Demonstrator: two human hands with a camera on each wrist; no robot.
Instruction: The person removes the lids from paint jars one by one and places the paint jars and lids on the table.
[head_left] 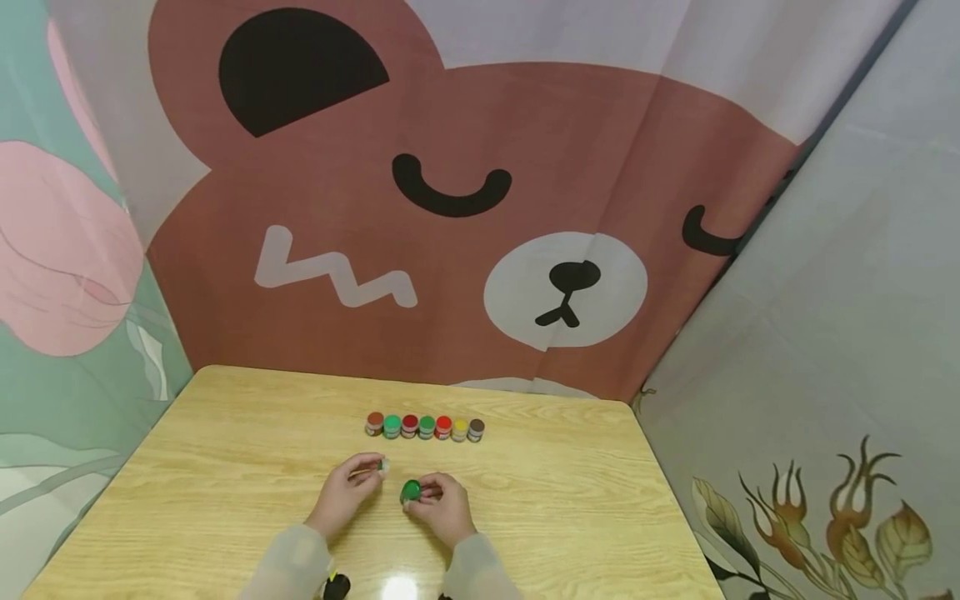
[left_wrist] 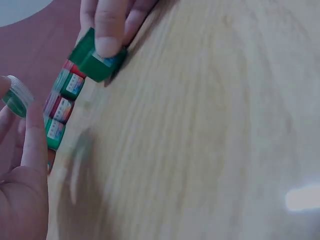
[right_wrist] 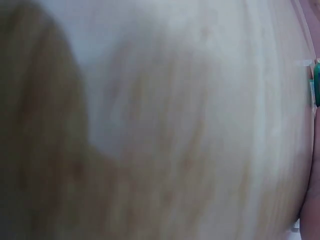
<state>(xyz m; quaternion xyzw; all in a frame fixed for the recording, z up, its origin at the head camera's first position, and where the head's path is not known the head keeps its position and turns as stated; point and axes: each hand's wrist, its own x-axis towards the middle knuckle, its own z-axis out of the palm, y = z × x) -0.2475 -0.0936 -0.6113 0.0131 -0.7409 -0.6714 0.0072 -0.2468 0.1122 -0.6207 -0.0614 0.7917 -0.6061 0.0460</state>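
Observation:
Between thumb and fingers, my left hand [head_left: 343, 493] pinches a small round lid [left_wrist: 20, 95], clear and ridged at the side with green showing on it. My right hand [head_left: 448, 510] grips a small green paint jar [head_left: 411, 491] just to the right of the left hand. The jar's top is dark green, and a pale label [left_wrist: 104, 60] shows beside the thumb in the left wrist view. Lid and jar are apart, both low over the table. At the right edge of the right wrist view, only part of the green jar [right_wrist: 317, 85] appears.
Beyond the hands, several small paint jars [head_left: 427, 427] stand in a row on the wooden table [head_left: 570, 492], with brown, green, red and yellow tops. A bear-print curtain [head_left: 450, 250] hangs behind the table. A dark object [head_left: 337, 587] lies near the left sleeve.

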